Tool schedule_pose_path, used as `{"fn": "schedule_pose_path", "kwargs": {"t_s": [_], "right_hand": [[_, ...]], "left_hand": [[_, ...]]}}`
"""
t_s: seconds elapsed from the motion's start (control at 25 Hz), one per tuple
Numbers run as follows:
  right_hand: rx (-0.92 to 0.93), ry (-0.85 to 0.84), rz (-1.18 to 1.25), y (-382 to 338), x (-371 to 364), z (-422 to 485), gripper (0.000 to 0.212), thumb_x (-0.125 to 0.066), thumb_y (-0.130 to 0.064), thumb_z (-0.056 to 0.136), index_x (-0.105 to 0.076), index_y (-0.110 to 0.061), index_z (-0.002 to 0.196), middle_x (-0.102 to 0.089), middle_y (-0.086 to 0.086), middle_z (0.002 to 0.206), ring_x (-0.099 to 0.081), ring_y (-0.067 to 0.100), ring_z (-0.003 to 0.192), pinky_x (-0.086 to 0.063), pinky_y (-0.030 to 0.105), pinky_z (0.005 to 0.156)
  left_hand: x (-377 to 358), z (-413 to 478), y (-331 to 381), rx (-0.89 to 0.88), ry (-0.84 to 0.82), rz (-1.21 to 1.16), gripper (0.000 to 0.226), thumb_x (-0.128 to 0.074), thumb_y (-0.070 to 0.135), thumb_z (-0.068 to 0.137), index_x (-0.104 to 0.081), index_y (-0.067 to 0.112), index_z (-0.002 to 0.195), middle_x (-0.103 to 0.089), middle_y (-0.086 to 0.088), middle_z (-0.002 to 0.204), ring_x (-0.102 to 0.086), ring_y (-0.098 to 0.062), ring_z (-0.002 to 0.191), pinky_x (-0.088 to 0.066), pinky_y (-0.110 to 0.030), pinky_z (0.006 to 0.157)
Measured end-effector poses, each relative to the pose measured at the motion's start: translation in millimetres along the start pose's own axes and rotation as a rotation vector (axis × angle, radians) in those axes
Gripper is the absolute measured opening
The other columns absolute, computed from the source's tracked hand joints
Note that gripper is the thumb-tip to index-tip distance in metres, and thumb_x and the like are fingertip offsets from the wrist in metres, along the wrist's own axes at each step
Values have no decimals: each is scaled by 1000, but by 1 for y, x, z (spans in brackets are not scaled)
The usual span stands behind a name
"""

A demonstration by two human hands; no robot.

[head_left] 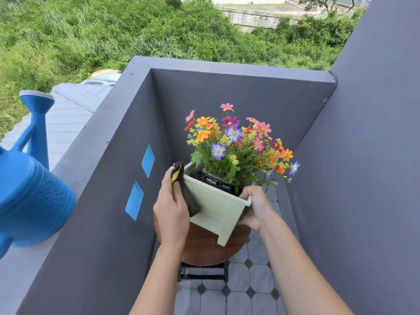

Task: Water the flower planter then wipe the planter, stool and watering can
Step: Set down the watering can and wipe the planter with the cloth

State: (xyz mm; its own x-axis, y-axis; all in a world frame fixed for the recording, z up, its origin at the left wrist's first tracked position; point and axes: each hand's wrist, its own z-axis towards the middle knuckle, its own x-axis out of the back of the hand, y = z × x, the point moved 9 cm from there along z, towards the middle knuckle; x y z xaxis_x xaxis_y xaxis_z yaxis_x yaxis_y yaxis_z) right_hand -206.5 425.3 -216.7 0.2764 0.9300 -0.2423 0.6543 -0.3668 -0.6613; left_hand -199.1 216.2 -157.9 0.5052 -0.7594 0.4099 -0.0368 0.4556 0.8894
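Observation:
A pale green planter (216, 208) full of colourful flowers (236, 144) is tilted up off a round brown wooden stool (204, 248). My left hand (171, 210) presses a dark cloth with a yellow patch (185, 189) against the planter's left side. At the planter's near right corner, my right hand (255, 206) grips the rim. A blue watering can (29, 185) stands on the grey wall ledge at the left, apart from both hands.
Grey balcony walls (250, 94) enclose the corner on the left, far side and right. Two blue tape patches (142, 180) mark the left wall. The floor (238, 294) has pale tiles with dark diamonds. Green bushes lie beyond the wall.

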Motion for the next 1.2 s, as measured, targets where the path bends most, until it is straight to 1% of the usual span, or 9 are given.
{"fn": "schedule_pose_path", "kwargs": {"t_s": [0.24,0.36,0.48,0.72,0.76,0.88,0.92,1.08,1.2], "right_hand": [[-53,-66,-103,1,-5,4,23,-58,-37,81,-63,-15,84,-63,11,80,-60,27,72,-45,38,76],[-78,-55,-81,0,-2,9,24,-58,-30,83,-59,-12,98,-63,14,91,-60,28,79,-46,42,77],[-102,-43,-88,-1,-2,10,23,-57,-25,78,-56,-12,97,-61,13,90,-58,28,78,-46,39,76],[-126,-84,-70,1,-4,11,14,-53,-23,80,-57,-10,76,-60,9,68,-58,25,61,-48,32,66],[-127,-88,-66,2,-4,12,14,-53,-23,80,-57,-10,79,-60,10,72,-58,26,64,-48,35,70],[-134,-58,-55,2,-2,13,18,-54,-23,79,-56,-12,93,-59,13,85,-57,27,75,-47,40,77],[-133,-56,-52,1,-1,13,17,-54,-23,79,-56,-12,92,-59,13,84,-57,27,74,-47,38,76],[-126,-90,-70,-1,-1,9,16,-52,-23,84,-60,-9,81,-61,12,79,-57,28,74,-47,41,76],[-136,-83,-73,-1,1,10,18,-52,-24,87,-61,-9,88,-63,14,84,-59,29,79,-47,44,78]], "left_hand": [[2,-7,4,-51,-41,-20,42,-39,32,95,-45,42,135,-50,27,125,-53,-13,121,-40,-26,95],[-4,-12,8,-56,-47,-69,42,-45,22,99,-46,36,139,-54,13,135,-51,-16,125,-42,-30,98],[-12,-27,11,-102,-13,-4,46,-47,9,98,-45,25,141,-41,0,146,-35,-18,138,-38,-37,104],[-55,-98,46,-660,-197,230,41,-18,18,105,-38,27,139,-40,-11,145,-28,-31,136,-33,-36,105],[-51,-88,43,-621,-163,254,41,-20,13,104,-40,25,138,-40,-12,144,-31,-33,135,-39,-39,101],[-23,-45,12,-187,35,156,53,-41,-1,91,-39,25,138,-37,-9,148,-31,-31,138,-49,-43,90],[-24,-46,15,-188,33,149,56,-44,-1,90,-38,26,139,-35,-8,149,-30,-29,139,-49,-42,91],[-50,-93,46,-642,-183,255,63,-36,3,87,-32,34,141,-37,-5,149,-29,-27,136,-46,-40,94],[-35,-59,38,-512,-89,284,68,-40,-12,81,-42,24,139,-41,-12,146,-31,-35,135,-42,-46,96]]}}
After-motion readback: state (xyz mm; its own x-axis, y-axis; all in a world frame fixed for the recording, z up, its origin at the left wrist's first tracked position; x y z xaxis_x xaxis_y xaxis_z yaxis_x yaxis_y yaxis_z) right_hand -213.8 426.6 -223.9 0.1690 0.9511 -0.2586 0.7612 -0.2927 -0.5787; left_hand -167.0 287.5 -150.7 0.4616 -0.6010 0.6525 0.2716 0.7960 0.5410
